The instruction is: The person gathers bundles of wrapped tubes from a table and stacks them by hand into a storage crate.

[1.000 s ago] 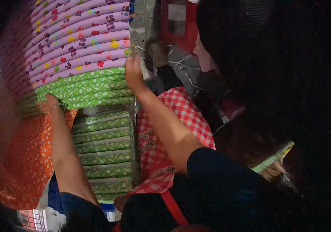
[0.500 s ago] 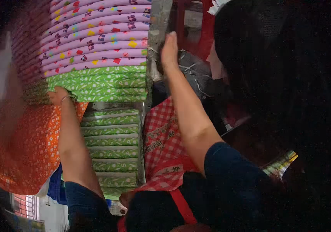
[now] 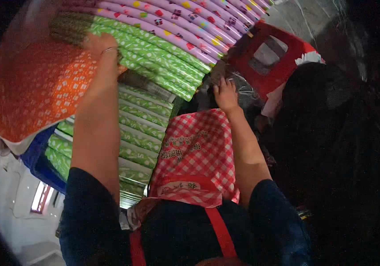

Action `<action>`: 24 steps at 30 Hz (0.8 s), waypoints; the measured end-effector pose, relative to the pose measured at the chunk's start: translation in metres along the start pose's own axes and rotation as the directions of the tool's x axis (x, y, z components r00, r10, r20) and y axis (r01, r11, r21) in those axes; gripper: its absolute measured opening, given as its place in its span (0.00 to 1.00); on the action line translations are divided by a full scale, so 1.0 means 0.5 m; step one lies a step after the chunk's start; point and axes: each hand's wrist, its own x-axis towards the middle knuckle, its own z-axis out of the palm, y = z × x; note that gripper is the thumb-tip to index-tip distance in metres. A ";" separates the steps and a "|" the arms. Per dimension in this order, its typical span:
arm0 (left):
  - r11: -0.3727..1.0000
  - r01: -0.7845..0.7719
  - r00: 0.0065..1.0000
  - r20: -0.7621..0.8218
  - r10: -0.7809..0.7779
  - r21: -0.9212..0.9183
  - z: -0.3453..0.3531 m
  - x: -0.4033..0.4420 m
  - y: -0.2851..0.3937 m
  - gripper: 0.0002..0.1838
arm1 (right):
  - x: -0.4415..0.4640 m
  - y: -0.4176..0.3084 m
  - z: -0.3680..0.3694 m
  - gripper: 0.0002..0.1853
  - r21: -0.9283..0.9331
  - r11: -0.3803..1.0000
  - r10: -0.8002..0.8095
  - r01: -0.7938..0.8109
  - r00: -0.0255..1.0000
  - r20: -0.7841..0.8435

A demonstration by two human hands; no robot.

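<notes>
My left hand [image 3: 101, 45] rests at the left end of the upper green patterned rolls [image 3: 154, 55], which look like wrapping paper. Its fingers are blurred and partly hidden, so their grip is unclear. Beside that hand hangs an orange sheet with a pale pattern [image 3: 61, 84]. My right hand [image 3: 226, 94] is open, fingers apart, over dark, shiny plastic-like material just right of the rolls' right ends. Purple rolls with colourful shapes [image 3: 190, 20] lie beyond the green ones.
More green rolls [image 3: 139, 133] lie between my arms, close to my red checked apron [image 3: 198, 133]. A blue container edge [image 3: 37, 164] shows at lower left. Toward the right are a red box with a window [image 3: 276, 51] and a large black shape [image 3: 332, 133].
The view has turned, and the rolls now slant down to the right. My right hand has come down from beside the purple rolls, its fingers now spread. My left hand stays by the green rolls.
</notes>
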 end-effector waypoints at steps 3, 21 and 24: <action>0.896 -0.234 0.961 0.052 0.273 -0.379 -0.139 -0.087 0.083 0.21 | -0.009 -0.039 -0.017 0.31 -0.477 0.847 -0.003 0.237 0.898 0.441; 0.900 0.383 0.811 0.542 -0.220 -0.207 -0.136 0.081 0.121 0.32 | -0.015 -0.091 0.032 0.28 -0.516 0.500 -0.351 0.695 0.708 0.613; 0.976 0.216 0.869 0.460 -0.180 -0.024 -0.014 0.177 0.075 0.36 | -0.030 -0.093 0.028 0.29 -0.488 0.499 -0.366 0.716 0.685 0.630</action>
